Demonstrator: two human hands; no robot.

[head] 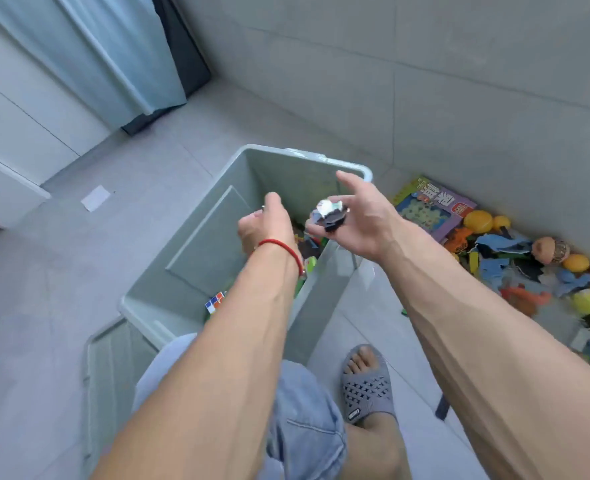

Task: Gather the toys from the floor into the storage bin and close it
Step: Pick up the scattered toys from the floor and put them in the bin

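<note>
Both forearms fill the lower frame, over a knee in light blue shorts (297,420) and a foot in a grey slipper (366,389). Right hand (362,220), centre frame, holds a small dark-and-white toy (329,214) on its curled lower fingers, index finger and thumb spread loose; grip looks light, more cradling than pinching. The toy is a bunched lump, no clear long axis or pointing direction that I can tell. Left hand (264,223), red string at the wrist, is curled on something small and metallic at its fingertips; too tiny to identify.

Key relation: the toy sits directly above the open grey storage bin (214,237), over its right side wall, so the drop is straight down, slightly frame-left to clear the rim. Bin's long axis runs lower left to upper right. Inside: a puzzle cube (215,302) and mixed bright pieces.

Lid (110,368) lies on the floor at lower left, touching the bin's near end. Toy pile (528,261) along the wall, right of frame; right hand is the nearer one. Early-to-middle progress, judging by the pile.
</note>
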